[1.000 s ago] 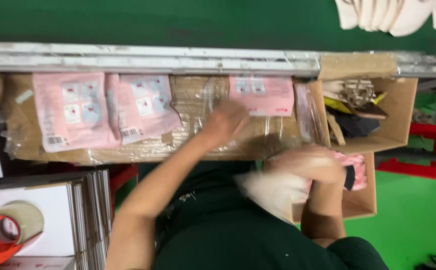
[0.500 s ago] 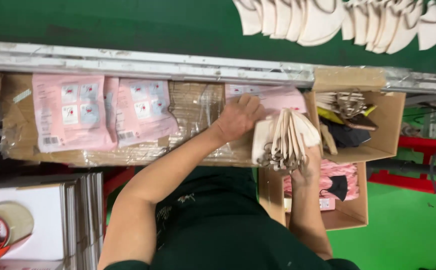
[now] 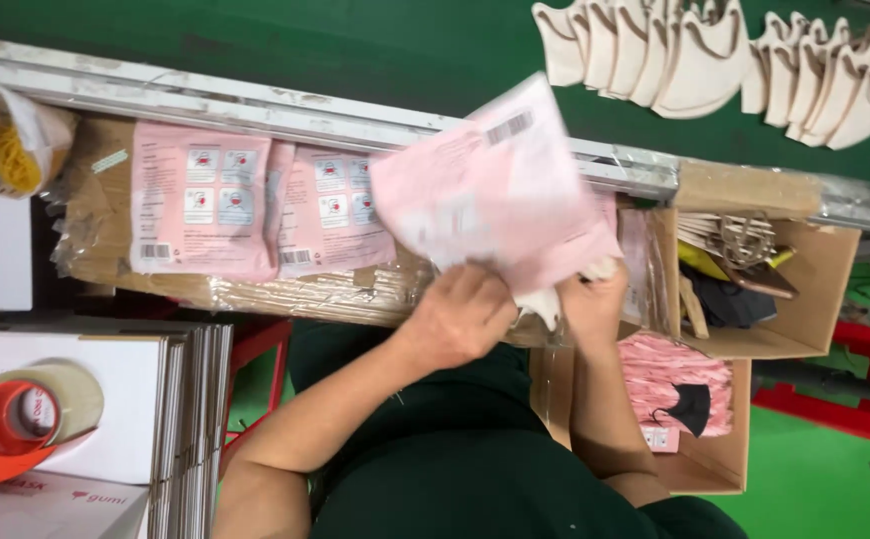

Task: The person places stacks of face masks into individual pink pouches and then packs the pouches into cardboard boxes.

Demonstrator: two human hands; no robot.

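Both hands on one pink pouch (image 3: pixel 495 190), raised above tabletop (image 3: pixel 285 289): your left hand (image 3: pixel 460 314) grips lower edge, right hand (image 3: pixel 589 299) pinches corner plus white item (image 3: pixel 547 304). Likely filling step; next, hold pouch mouth open.

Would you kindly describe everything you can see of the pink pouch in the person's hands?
The pink pouch is a flat, glossy, plastic-looking packet, blurred by motion. It carries a barcode near its top corner and pale printed panels. It is tilted and raised above the wrapped bench, held at its lower edge by the left hand and right hand. Something white pokes out below it.
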